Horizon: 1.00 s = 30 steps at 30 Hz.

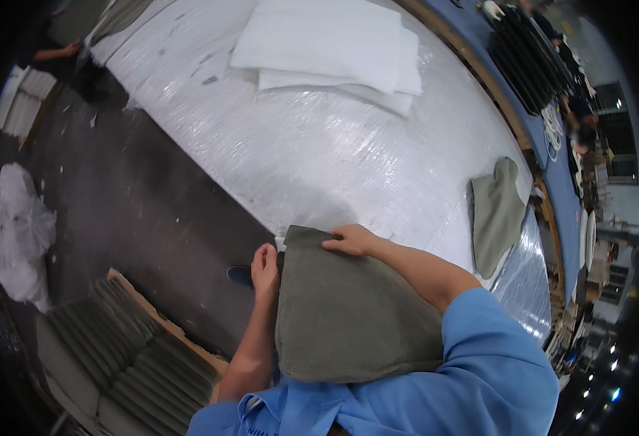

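Observation:
An olive-green fabric cushion [356, 312] with rounded lower corners rests against my front, its narrower end pointing away over the table's near corner. My right hand [350, 240] grips its far edge, thumb and fingers closed on the fabric. Beside the cushion's upper left edge is my left hand [265, 270], its fingers curled together. A small white bit [281, 243] shows between those fingertips and the cushion; whether the fingers pinch it or the fabric is hidden.
The table [319, 160] is covered in shiny plastic film and bears stacked white padding sheets [326, 43]. A limp green cloth piece [497, 218] lies right. An open carton [167, 320] of green cushions [123, 356] and a white plastic bag [20, 232] stand left. Another person's arm [56, 53] is far left.

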Each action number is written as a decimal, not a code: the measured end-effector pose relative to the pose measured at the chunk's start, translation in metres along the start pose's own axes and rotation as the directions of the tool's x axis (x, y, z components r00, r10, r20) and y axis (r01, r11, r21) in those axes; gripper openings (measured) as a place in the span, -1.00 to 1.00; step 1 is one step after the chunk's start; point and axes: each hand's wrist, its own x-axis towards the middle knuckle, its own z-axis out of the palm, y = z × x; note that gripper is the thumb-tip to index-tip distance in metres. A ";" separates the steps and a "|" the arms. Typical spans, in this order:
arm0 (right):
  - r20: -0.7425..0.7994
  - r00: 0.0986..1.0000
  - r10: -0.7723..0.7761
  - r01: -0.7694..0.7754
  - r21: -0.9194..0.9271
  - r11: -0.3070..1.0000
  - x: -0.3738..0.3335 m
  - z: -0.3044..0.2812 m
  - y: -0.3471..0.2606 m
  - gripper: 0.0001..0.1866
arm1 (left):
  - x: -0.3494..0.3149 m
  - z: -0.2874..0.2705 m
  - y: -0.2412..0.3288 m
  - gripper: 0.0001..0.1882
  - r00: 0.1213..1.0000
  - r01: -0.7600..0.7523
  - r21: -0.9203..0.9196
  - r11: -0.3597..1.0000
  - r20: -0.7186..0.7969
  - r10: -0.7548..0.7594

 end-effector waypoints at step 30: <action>-0.229 0.965 0.128 -0.141 -0.038 0.989 -0.086 0.028 0.095 -0.39 | 0.018 -0.006 0.057 -0.21 0.617 0.427 0.104 0.898 0.693 -0.373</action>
